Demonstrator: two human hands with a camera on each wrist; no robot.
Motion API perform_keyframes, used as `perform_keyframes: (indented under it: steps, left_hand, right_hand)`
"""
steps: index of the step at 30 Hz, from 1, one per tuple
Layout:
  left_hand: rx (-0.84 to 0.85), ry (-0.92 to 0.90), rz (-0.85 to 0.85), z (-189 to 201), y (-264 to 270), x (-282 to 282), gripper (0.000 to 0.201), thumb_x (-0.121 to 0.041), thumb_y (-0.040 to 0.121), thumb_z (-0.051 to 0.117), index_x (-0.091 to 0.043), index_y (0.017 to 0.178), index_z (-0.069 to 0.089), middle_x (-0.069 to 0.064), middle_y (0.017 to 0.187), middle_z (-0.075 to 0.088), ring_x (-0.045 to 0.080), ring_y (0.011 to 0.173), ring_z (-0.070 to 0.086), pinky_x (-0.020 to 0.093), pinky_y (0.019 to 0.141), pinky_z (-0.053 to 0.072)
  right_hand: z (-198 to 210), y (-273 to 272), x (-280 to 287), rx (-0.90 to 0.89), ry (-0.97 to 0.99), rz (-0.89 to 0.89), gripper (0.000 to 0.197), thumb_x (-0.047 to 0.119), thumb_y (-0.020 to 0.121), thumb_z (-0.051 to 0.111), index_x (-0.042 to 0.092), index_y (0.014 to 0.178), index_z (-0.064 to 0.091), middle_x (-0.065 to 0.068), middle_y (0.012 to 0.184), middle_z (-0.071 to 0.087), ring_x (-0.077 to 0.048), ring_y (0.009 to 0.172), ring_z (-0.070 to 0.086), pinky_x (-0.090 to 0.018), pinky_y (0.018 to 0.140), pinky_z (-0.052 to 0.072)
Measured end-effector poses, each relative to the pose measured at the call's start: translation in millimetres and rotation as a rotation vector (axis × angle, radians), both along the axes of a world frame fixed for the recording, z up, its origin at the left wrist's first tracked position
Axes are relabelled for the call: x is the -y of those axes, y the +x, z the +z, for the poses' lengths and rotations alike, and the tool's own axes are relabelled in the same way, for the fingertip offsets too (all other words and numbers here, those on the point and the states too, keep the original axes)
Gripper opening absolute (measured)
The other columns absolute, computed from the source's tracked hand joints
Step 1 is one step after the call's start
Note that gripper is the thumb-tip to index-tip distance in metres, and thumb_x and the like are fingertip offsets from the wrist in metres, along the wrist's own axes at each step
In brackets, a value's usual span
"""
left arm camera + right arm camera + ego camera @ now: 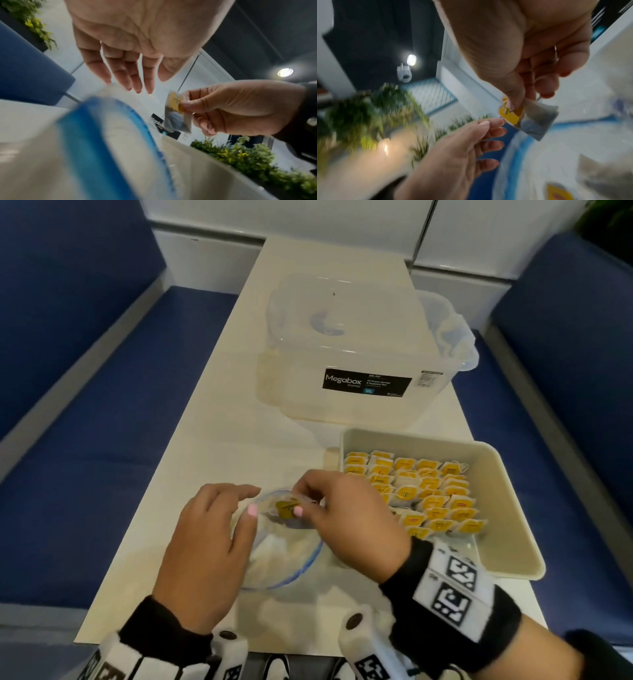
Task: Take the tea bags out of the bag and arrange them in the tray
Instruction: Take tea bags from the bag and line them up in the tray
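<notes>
A clear zip bag [284, 556] with a blue seal [106, 135] lies open on the white table in front of me. My right hand [298, 505] pinches one tea bag [286, 507] by its yellow tag, just above the bag's mouth. The tea bag [176, 119] hangs free below the thumb and forefinger and shows again in the right wrist view [537, 121]. My left hand [253, 500] is beside it over the zip bag, fingers [137, 86] straight and holding nothing. Another yellow-tagged tea bag [556, 192] lies inside the zip bag. The cream tray [507, 508] at the right holds several rows of tea bags [428, 491].
A clear lidded Megabox storage box [359, 354] stands behind the tray in the middle of the narrow table. Blue bench seats run along the left [85, 440] and right [565, 371] sides. The tray's near right part [493, 546] is bare.
</notes>
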State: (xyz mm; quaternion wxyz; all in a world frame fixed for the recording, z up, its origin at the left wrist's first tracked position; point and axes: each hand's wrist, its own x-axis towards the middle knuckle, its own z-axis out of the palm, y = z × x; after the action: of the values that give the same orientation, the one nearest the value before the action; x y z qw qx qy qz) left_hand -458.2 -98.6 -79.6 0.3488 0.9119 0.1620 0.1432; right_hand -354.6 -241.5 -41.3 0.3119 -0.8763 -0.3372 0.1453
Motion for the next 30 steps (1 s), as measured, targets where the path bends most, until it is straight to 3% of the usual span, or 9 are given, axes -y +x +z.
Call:
perform_keyframes:
  steps: [3,6,12,17,21,26,30]
  left_hand:
    - [0.111,-0.109,-0.097,9,14,15,0.033,-0.050,0.090,0.033,-0.036,0.104,0.059,-0.025,0.101,0.057,-0.001,0.097,0.053,0.008,0.081,0.038]
    - [0.176,-0.257,-0.122,13,31,36,0.026,-0.051,0.087,0.042,-0.036,0.096,0.062,-0.021,0.096,0.063,-0.002,0.091,0.058,0.008,0.074,0.042]
    - [0.235,-0.370,-0.173,24,59,72,0.009,-0.033,0.086,0.052,-0.032,0.079,0.058,-0.023,0.078,0.065,-0.003,0.076,0.060,0.006,0.065,0.040]
    - [0.227,-0.384,-0.227,24,72,93,0.011,-0.034,0.085,0.053,-0.028,0.080,0.061,-0.012,0.076,0.066,0.004,0.070,0.060,0.010,0.061,0.042]
    - [0.203,-0.299,-0.271,23,82,108,0.008,-0.033,0.085,0.054,-0.030,0.079,0.058,-0.016,0.077,0.063,0.004,0.070,0.057,0.011,0.060,0.042]
    - [0.186,-0.284,-0.315,22,91,124,0.008,-0.033,0.085,0.054,-0.032,0.078,0.057,-0.019,0.076,0.060,0.001,0.068,0.055,0.009,0.059,0.039]
    - [0.181,-0.200,-0.356,22,95,131,0.010,-0.033,0.087,0.051,-0.037,0.078,0.053,-0.016,0.085,0.058,0.005,0.073,0.054,0.015,0.061,0.041]
  right_hand:
    - [10,12,20,-0.085,0.137,-0.076,0.014,0.019,0.082,0.067,0.029,0.075,0.060,0.014,0.067,0.056,0.001,0.061,0.051,-0.022,0.059,0.039]
    - [14,20,39,-0.133,0.225,-0.137,0.022,0.016,0.080,0.069,0.031,0.069,0.057,0.016,0.062,0.054,0.001,0.054,0.051,-0.025,0.058,0.043]
    - [18,29,72,-0.186,0.319,-0.208,0.019,0.013,0.078,0.073,0.027,0.077,0.061,0.009,0.067,0.054,-0.003,0.054,0.048,-0.033,0.060,0.047]
    - [26,33,102,-0.144,0.239,-0.237,0.026,0.028,0.071,0.080,0.030,0.092,0.064,0.010,0.081,0.061,0.004,0.054,0.051,-0.014,0.057,0.036]
    - [35,41,120,-0.071,0.191,-0.282,0.006,0.027,0.086,0.065,0.029,0.091,0.067,0.015,0.072,0.061,0.004,0.057,0.051,-0.010,0.058,0.035]
    - [48,49,137,-0.014,0.026,-0.253,0.016,0.036,0.075,0.075,0.029,0.088,0.067,0.010,0.072,0.065,0.005,0.062,0.053,-0.011,0.058,0.039]
    - [50,56,149,-0.040,-0.037,-0.251,0.008,0.029,0.082,0.070,0.023,0.076,0.069,0.008,0.068,0.067,0.001,0.068,0.056,-0.012,0.060,0.042]
